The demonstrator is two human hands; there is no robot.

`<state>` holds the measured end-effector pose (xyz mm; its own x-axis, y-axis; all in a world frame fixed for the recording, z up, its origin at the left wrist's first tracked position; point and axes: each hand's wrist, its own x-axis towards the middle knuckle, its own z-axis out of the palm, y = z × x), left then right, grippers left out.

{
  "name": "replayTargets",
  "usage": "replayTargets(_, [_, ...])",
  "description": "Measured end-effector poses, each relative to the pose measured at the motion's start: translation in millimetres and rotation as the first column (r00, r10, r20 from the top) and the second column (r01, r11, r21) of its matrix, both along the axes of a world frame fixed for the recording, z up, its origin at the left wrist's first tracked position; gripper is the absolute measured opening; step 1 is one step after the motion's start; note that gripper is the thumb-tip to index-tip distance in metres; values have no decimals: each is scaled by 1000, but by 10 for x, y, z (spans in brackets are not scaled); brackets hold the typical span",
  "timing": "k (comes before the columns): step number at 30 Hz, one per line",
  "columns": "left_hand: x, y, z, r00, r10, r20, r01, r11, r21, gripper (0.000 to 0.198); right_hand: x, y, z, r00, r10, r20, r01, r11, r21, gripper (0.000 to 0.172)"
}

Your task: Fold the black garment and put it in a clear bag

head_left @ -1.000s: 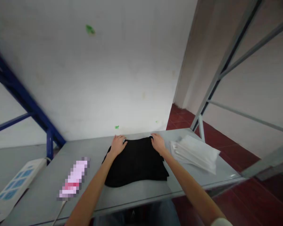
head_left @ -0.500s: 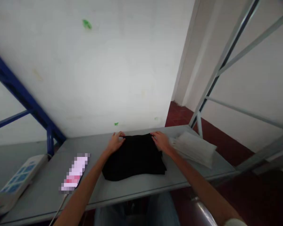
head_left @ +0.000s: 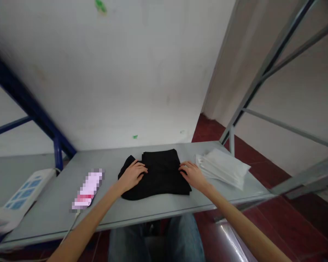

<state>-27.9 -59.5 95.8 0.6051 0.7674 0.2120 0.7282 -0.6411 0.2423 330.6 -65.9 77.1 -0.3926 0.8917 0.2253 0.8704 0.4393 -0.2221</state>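
A folded black garment [head_left: 161, 176] lies flat on the grey tabletop [head_left: 114, 214] in front of me; its exact kind does not show. My left hand [head_left: 133, 175] rests on its left part, palm down with the fingers stretched over the cloth. At the right edge, my right hand [head_left: 192, 174] touches the cloth with fingertips slightly bent and apart. Neither hand grips anything that I can see. Just right of my right hand is a stack of whitish translucent plastic bags [head_left: 225, 167].
A phone [head_left: 88, 191], its screen blurred, lies to the left with a white cable [head_left: 70, 233] attached. Farther left is a white power strip [head_left: 27, 194]. A blue metal frame [head_left: 35, 109] stands left, a grey one [head_left: 251, 91] right. A white wall [head_left: 142, 91] rises behind the table.
Both hands have moved from the garment's far edge toward me, along its sides. The far edge and a rounded left part of the cloth are now uncovered. The view has tilted slightly downward.
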Motion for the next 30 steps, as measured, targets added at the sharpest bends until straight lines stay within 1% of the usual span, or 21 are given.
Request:
replayTargets(2, [-6, -68, 5, 1000, 18, -7, -18, 1000, 9, 35, -19, -19, 18, 1000, -7, 18, 7, 1000, 12, 24])
replayTargets(3, [-22, -92, 17, 999, 45, 7, -45, 998, 34, 35, -30, -31, 44, 1000, -8, 20, 8, 1000, 27, 23])
replayTargets(4, [-49, -106, 33, 995, 97, 33, -100, 993, 71, 35, -42, -45, 78, 1000, -10, 16, 9, 999, 45, 23])
replayTargets(5, [-88, -112, 49, 981, 183, 70, -190, 975, 115, 34, -54, -63, 116, 1000, -9, 7, 8, 998, 64, 23])
replayTargets(6, [-140, -107, 64, 950, 292, 112, -307, 939, 155, 34, -66, -85, 156, 1000, -6, -6, 6, 997, 80, 24])
replayTargets(7, [-200, -93, 75, 901, 408, 148, -430, 885, 178, 34, -76, -111, 193, 1000, -5, -23, 7, 995, 95, 25])
replayTargets(8, [-264, -71, 81, 841, 514, 172, -539, 823, 180, 34, -85, -141, 223, 999, -4, -42, 9, 994, 107, 25])
replayTargets(9, [-327, -44, 81, 784, 596, 177, -620, 767, 164, 36, -92, -175, 244, 998, -1, -65, 9, 993, 118, 26])
replayTargets(10, [-383, -16, 77, 742, 650, 163, -670, 730, 138, 37, -97, -213, 254, 996, 6, -89, 5, 992, 123, 26])
replayTargets(11, [-426, 9, 69, 719, 682, 137, -695, 711, 109, 37, -99, -254, 255, 993, 16, -114, -2, 992, 127, 26])
replayTargets(12, [-453, 31, 60, 712, 694, 107, -702, 708, 82, 36, -99, -299, 245, 990, 26, -142, -8, 991, 130, 26])
replayTargets(14, [-457, 55, 41, 713, 698, 67, -701, 710, 57, 34, -88, -392, 208, 979, 45, -199, -18, 991, 136, 25])
replayTargets(17, [-380, 53, 32, 712, 696, 89, -702, 708, 79, 27, -41, -533, 143, 960, 45, -276, -4, 989, 147, 23])
replayTargets(19, [-324, 39, 43, 744, 653, 143, -667, 738, 99, 21, 14, -621, 114, 947, 29, -319, 19, 989, 145, 23])
replayTargets(20, [-305, 30, 54, 769, 616, 172, -636, 765, 104, 19, 47, -662, 105, 940, 20, -339, 30, 990, 141, 23])
replayTargets(24, [-296, -41, 84, 872, 411, 268, -441, 895, 64, 18, 197, -809, 65, 919, -7, -395, 55, 992, 110, 24])
replayTargets(26, [-332, -98, 55, 914, 292, 283, -315, 948, 40, 21, 265, -868, 20, 912, -20, -409, 60, 995, 85, 24])
replayTargets(28, [-393, -158, -20, 949, 183, 255, -195, 981, 20, 30, 315, -910, -44, 909, -26, -415, 53, 997, 55, 24])
replayTargets(30, [-469, -209, -123, 974, 107, 200, -108, 994, -6, 40, 343, -931, -113, 911, -19, -411, 33, 999, 28, 23])
